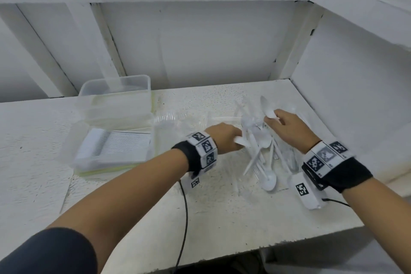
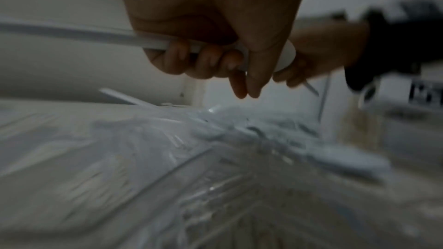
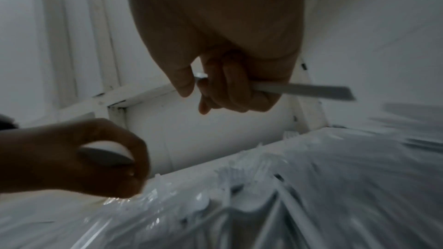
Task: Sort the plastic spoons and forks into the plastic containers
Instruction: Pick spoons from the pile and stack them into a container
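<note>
A pile of white plastic spoons and forks (image 1: 262, 156) lies on crinkled clear wrap at the right of the white shelf. Over its left side, my left hand (image 1: 231, 138) grips a white spoon (image 1: 241, 141). In the left wrist view the fingers (image 2: 206, 63) curl round its handle (image 2: 72, 33). My right hand (image 1: 278, 121) holds another white spoon (image 1: 269, 113) over the pile's far side, its handle (image 3: 311, 90) sticking out of the fist (image 3: 227, 90). Two clear plastic containers (image 1: 115, 87) stand at the left; the nearer one (image 1: 66, 149) shows printed paper.
White walls close in the shelf at the back and right (image 1: 344, 96). The shelf's front edge (image 1: 222, 258) runs near my forearms. A black cable (image 1: 184, 218) hangs from my left wrist. Clear ribbed plastic (image 1: 169, 118) lies between the containers and the pile.
</note>
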### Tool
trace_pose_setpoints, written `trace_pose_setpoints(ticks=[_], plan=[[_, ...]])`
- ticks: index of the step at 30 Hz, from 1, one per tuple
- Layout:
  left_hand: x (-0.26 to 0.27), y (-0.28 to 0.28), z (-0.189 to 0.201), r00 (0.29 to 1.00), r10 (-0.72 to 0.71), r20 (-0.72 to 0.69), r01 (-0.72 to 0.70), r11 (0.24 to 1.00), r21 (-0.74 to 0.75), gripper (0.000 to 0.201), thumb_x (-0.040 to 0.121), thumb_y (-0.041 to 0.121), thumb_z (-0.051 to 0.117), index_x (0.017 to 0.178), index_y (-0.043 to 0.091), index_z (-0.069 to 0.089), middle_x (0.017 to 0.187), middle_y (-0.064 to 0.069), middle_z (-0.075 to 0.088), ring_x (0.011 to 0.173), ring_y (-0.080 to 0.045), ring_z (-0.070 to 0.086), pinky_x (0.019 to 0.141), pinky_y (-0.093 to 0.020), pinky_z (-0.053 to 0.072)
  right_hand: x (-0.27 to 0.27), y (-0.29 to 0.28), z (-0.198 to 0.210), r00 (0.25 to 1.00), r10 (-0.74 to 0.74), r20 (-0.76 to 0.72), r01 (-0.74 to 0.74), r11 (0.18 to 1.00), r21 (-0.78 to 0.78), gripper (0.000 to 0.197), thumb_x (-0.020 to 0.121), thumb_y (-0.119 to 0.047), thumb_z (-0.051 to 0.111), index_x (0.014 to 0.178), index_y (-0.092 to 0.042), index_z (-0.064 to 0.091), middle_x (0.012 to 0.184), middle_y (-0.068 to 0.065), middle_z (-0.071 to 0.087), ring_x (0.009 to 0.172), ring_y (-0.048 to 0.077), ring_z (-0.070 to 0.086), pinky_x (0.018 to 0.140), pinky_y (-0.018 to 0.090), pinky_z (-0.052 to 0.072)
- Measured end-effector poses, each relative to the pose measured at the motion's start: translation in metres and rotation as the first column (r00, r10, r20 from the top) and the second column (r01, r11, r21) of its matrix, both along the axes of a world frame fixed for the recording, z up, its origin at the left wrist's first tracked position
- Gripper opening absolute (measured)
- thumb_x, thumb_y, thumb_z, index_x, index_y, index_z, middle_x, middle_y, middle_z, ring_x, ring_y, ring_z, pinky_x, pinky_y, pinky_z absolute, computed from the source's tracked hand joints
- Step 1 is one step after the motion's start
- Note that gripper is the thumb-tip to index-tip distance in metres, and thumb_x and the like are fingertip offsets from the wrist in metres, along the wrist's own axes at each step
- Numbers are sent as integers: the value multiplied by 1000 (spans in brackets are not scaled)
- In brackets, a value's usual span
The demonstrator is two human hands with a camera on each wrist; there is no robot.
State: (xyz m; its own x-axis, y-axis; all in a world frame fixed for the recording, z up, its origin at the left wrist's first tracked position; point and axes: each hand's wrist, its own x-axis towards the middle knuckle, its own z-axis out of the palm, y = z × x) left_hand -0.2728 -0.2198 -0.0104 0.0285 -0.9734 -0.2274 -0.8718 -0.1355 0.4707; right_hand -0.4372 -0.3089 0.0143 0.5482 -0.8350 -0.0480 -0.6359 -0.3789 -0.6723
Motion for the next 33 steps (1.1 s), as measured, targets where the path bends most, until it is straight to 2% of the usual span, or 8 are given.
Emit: trace_pose_setpoints(ticks=[7,13,16,19,23,25,28,33], plan=[[-46,-29,-10,986,-52,157,38,995,92,44,92,46,49,114,9,58,101,-9,62,94,-25,59,77,-30,45,-19,4,-20,986,-141,-92,153,977,148,35,97,-22,44,66,-15,59,55,-3,42,52,10,40,50,23,28],[-46,-30,-21,986,-68,154,36,979,200,26,92,20,54,108,0,58,95,-12,55,82,-22,49,67,-28,42,-18,1,-24,987,-132,-94,144,980,135,27,95,-19,44,77,-11,62,58,-6,45,56,8,40,51,22,28],[-32,-21,-11,994,-49,99,29,981,190,23,90,21,57,105,4,61,90,-6,51,82,-19,48,54,-21,34,-18,-2,-21,990,-67,-124,80,992,102,25,94,-18,46,77,-13,63,57,-5,46,53,10,42,50,22,28],[-9,-6,3,996,-29,88,15,988,155,27,94,25,51,108,4,60,88,-2,52,81,-16,49,64,-23,37,-21,0,-16,967,111,-229,-101,993,55,22,92,-22,54,75,-14,67,61,0,53,54,12,45,50,20,31],[27,22,10,998,51,40,-56,991,124,23,96,23,47,110,8,56,94,-1,53,85,-14,48,76,-24,36,-25,11,-17,760,421,-495,-422,899,117,17,88,-25,61,93,-12,70,87,9,65,71,13,53,58,18,35],[42,34,10,994,105,-28,-101,989,106,18,95,22,50,104,9,58,93,-3,58,83,-15,50,73,-24,37,-25,17,-24,610,498,-617,-538,831,139,21,87,-29,58,95,-12,69,95,13,62,71,12,49,61,22,33],[55,46,8,980,184,-75,-180,982,55,14,93,23,53,87,10,53,74,2,51,72,-15,47,59,-19,33,-24,26,-32,466,486,-739,-612,780,127,31,90,-35,52,119,-29,59,100,-4,43,75,12,43,63,24,34],[58,56,4,941,287,-178,-291,957,0,19,93,24,52,86,7,52,75,0,51,68,-13,46,58,-19,32,-21,29,-40,434,435,-789,-705,709,3,33,94,-34,46,125,-28,54,118,-1,43,74,17,42,58,22,32]])
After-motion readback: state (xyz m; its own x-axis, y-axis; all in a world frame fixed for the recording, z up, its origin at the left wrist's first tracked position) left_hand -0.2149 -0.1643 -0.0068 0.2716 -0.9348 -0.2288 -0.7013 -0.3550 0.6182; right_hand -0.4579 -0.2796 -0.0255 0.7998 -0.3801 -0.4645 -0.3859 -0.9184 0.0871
